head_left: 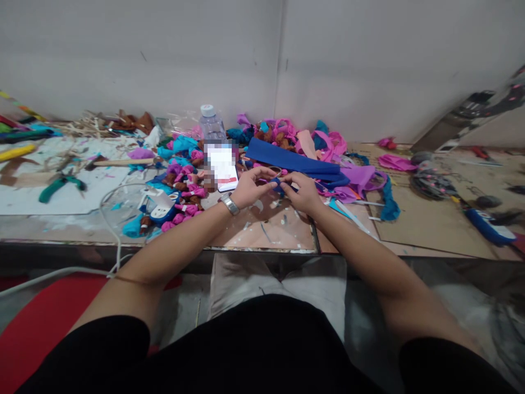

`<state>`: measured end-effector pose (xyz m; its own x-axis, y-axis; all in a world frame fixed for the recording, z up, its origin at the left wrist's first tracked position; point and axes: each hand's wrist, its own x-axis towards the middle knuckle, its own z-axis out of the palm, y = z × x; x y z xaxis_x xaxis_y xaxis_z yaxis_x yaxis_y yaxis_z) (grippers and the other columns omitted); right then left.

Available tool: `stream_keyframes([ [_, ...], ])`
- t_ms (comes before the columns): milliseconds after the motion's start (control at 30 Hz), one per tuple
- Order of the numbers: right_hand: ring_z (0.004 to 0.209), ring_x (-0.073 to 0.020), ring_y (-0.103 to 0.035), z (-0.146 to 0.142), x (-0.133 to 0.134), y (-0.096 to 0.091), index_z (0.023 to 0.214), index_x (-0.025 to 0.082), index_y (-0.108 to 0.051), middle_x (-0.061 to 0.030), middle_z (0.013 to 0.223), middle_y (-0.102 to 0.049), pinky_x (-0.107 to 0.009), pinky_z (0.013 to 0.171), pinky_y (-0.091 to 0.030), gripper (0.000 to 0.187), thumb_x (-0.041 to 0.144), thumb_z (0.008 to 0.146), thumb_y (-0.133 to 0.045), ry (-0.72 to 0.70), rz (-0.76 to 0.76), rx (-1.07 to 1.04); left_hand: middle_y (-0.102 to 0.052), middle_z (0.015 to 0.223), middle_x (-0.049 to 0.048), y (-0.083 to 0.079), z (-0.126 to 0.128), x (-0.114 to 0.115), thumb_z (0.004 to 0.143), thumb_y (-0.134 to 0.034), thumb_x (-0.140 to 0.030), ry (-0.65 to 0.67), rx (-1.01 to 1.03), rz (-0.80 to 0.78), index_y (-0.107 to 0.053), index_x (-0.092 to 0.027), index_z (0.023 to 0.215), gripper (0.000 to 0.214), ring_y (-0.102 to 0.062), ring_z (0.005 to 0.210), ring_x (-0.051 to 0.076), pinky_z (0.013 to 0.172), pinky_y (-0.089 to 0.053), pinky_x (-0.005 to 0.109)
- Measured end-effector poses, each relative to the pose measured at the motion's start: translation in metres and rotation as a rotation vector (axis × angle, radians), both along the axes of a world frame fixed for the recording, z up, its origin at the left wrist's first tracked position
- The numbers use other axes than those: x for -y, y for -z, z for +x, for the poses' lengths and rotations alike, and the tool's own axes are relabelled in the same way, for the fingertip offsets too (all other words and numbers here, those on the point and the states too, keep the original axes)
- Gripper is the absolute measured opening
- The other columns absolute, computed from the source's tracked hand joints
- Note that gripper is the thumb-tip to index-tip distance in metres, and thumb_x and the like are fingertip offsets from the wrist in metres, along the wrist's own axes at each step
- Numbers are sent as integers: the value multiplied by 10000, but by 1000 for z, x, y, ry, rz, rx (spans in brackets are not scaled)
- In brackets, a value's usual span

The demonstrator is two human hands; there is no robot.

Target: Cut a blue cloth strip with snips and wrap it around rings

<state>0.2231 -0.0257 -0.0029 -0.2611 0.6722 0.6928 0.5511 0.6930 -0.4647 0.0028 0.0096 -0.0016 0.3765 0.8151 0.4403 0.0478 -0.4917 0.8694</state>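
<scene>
My left hand [251, 187], with a metal watch at its wrist, pinches a small dark blue piece of fabric [276, 185] over the bench. From the other side my right hand [303, 193] grips the same piece, its fingertips close to those of the left. A thin curved rim shows by the left fingertips; I cannot make out what it belongs to. Just behind the hands lies a long folded strip of blue fabric [289, 157]. Left of them, a phone [223, 167] with a lit screen rests among small knotted bundles of pink, brown and blue fabric [192, 190].
A clear bottle [212, 125] stands behind the phone. Green-handled pliers [61, 186] and a wooden-handled hammer [123, 161] lie left. A white cable [110, 219] loops over the front edge by a power strip [162, 207]. Cardboard [414, 219] and purple scraps [363, 178] lie right.
</scene>
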Motion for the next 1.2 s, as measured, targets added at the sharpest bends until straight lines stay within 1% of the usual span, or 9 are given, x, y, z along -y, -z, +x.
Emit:
stream_keyframes([
  [133, 927, -257, -705, 0, 0, 0, 985, 237, -746, -67, 985, -794, -413, 861, -527, 204, 412, 1016, -646, 14, -8, 4, -806, 1051, 114, 2, 1, -1, 822, -863, -462, 30, 7, -47, -761, -159, 1054, 396, -757, 871, 195, 784, -628, 331],
  [267, 907, -254, -695, 0, 1, 0, 972, 235, -744, -64, 956, -788, -407, 850, -519, 211, 420, 1010, -648, 25, -21, 11, -809, 1053, 116, 1, 1, -1, 814, -867, -476, 36, 15, -56, -775, -156, 1039, 401, -755, 875, 194, 797, -628, 335],
  [400, 889, -247, -685, 0, 1, 0, 970, 231, -741, -59, 934, -775, -398, 845, -514, 195, 403, 1003, -656, 23, -26, 20, -813, 1059, 114, -1, 1, 1, 824, -854, -481, 37, -10, -21, -797, -162, 1039, 389, -752, 896, 198, 830, -627, 351],
  [500, 878, -241, -683, -1, 1, -1, 965, 228, -738, -56, 932, -773, -391, 842, -517, 169, 382, 990, -673, 16, -30, 13, -813, 1062, 115, -3, 1, 2, 800, -877, -472, 22, -33, 5, -802, -166, 1028, 388, -751, 924, 210, 859, -621, 364],
  [567, 872, -235, -687, -1, 1, -1, 1001, 226, -739, -53, 950, -775, -383, 835, -524, 164, 383, 976, -697, 8, -41, -9, -811, 1066, 117, -3, 0, 1, 800, -877, -477, 7, -39, -1, -801, -165, 1032, 396, -748, 933, 215, 865, -615, 367],
  [733, 875, -236, -694, -1, 2, 0, 1139, 242, -736, -49, 983, -775, -391, 841, -544, 259, 438, 970, -714, 22, -57, -37, -812, 1078, 120, -1, -1, -2, 827, -848, -517, -21, 4, -82, -801, -160, 1079, 439, -749, 920, 213, 850, -605, 357],
  [867, 900, -249, -701, 0, 2, 0, 1081, 247, -754, -61, 993, -792, -411, 866, -548, 245, 464, 998, -676, 28, -22, -20, -815, 1091, 125, 1, -1, -3, 833, -846, -527, -24, 9, -88, -810, -164, 1092, 448, -750, 948, 220, 846, -602, 348],
  [1033, 910, -250, -702, -1, 2, -3, 984, 240, -746, -64, 975, -797, -410, 870, -541, 255, 470, 1017, -641, 6, -8, -14, -816, 1112, 127, 0, -1, -3, 842, -836, -555, 41, 5, -89, -807, -165, 1127, 485, -751, 945, 218, 835, -604, 345],
  [1200, 895, -242, -694, -1, 2, -3, 941, 232, -733, -62, 945, -788, -400, 856, -526, 256, 463, 1011, -647, 5, 2, -13, -822, 1121, 124, 0, -1, -2, 877, -800, -581, 91, -21, -76, -814, -170, 1157, 497, -755, 936, 215, 850, -603, 354],
])
